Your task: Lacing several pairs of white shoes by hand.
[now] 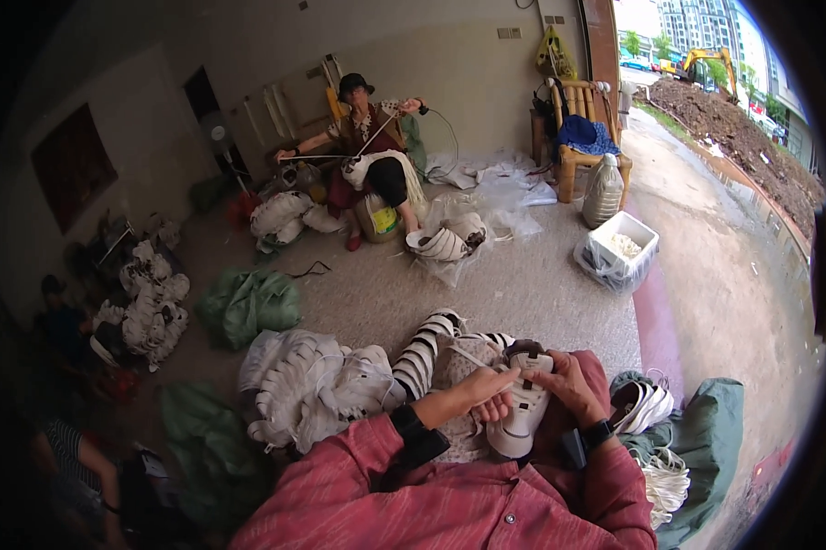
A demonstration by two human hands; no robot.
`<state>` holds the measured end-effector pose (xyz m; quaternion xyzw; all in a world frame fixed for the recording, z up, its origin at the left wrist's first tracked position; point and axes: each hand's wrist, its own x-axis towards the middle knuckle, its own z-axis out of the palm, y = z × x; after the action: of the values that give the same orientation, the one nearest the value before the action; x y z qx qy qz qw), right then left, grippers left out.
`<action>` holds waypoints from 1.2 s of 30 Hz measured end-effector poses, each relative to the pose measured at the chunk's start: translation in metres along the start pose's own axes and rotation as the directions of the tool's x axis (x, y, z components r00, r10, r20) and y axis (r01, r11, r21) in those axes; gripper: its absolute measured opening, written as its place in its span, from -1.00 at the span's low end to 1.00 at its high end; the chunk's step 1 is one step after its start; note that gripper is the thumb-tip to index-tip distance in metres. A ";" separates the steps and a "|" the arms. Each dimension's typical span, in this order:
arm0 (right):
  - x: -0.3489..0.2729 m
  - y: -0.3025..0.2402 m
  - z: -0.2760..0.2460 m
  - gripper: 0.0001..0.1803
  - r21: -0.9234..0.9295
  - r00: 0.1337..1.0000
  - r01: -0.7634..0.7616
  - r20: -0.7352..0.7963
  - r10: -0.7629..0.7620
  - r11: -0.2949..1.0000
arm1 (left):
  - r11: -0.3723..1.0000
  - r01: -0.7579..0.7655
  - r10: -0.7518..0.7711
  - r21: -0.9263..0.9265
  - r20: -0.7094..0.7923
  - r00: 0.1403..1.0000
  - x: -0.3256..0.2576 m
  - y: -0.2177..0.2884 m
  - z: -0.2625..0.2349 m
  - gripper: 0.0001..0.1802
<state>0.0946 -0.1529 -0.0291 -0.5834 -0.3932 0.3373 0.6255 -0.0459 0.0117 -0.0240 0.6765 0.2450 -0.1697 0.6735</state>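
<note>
A white shoe upper (515, 433) with a dark collar lies in my lap, its toe toward me. My right hand (573, 389) is closed around its right side, the thumb near the eyelets. From the left, my left hand (482, 389) reaches over the shoe with thumb and forefinger pinched at the lacing. A white shoelace (469, 357) runs out beyond these fingers, and its end is too small to follow. Beyond the shoe and to its left, a row of nested white and dark uppers (426, 352) leans against my patterned apron (457, 374).
White shoe uppers (298, 380) are piled at my left, near green sacks (251, 305). At my right, white laces (665, 484) lie on a green sack (711, 449) beside more uppers (645, 406). Ahead, a co-worker (371, 137) sits stretching a lace. A white foam box (625, 240) stands by a bamboo chair (570, 174).
</note>
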 end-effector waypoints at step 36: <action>0.005 0.015 -0.007 -0.72 0.028 0.994 0.097 0.045 -0.098 0.995 | 0.354 -0.273 0.586 0.895 0.016 0.810 0.012 0.007 0.032 -0.68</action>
<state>0.1034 -0.1505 -0.0435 -0.5473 -0.4314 0.3247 0.6395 -0.0291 -0.0182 -0.0256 0.9765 0.0376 0.0241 0.2110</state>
